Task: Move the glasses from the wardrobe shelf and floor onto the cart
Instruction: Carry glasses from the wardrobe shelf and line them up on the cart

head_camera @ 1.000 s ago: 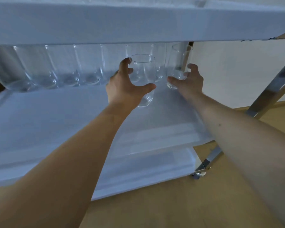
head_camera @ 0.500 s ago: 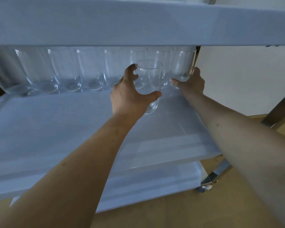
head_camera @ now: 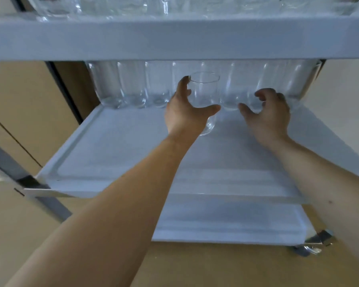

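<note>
A clear glass sits upright in my left hand, thumb and fingers wrapped around it, above the cart's middle shelf near its back edge. My right hand hovers beside it, fingers loosely spread, holding nothing, before the row of glasses.

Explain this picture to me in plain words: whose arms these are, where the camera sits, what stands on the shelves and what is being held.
There is no machine here. A person wears a camera on the head, so you look down along their two bare arms. In front is a cart with white padded shelves. A row of clear glasses stands at the back of the middle shelf, and more glasses show on the top shelf. The left hand grips one glass, seemingly just above the shelf, in front of the row. The right hand holds nothing; its fingers are loosely curled beside the glasses at the row's right end.
</note>
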Motion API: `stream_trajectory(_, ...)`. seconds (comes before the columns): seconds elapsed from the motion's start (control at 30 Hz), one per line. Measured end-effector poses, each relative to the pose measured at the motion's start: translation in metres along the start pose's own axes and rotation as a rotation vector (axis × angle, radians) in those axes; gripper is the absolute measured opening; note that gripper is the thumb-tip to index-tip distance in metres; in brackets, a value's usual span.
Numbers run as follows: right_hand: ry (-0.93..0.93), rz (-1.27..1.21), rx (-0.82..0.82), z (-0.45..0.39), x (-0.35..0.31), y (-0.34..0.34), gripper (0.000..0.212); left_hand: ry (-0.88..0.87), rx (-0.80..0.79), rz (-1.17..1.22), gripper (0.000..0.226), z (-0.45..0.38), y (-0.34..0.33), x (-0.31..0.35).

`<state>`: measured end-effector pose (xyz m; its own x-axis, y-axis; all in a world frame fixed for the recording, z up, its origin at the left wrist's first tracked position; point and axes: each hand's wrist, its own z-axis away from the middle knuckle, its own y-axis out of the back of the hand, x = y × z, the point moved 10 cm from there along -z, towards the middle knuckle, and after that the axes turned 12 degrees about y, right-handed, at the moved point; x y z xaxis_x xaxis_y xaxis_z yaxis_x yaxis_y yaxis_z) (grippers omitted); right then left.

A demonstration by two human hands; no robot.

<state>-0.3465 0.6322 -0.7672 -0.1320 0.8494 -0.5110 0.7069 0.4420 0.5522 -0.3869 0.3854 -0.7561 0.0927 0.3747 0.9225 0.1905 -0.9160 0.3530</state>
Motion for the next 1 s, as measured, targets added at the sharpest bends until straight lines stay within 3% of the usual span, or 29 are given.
stream_trajectory(0.23, 0.204, -0.070, -0.129, 0.006, -0.112, -0.074, 0.049, 0.054, 0.123, -0.017, 0.098, -0.023, 0.088, -0.037)
stream_trajectory(0.5, 0.338, -0.074, -0.277, 0.020, -0.180, -0.147, 0.047, 0.087, 0.297, -0.013, 0.095, -0.050, 0.186, -0.082)
stream_trajectory(1.0, 0.450, -0.079, -0.381, 0.030, -0.216, -0.199, 0.046, 0.084, 0.352, -0.091, 0.080, -0.096, 0.222, -0.096)
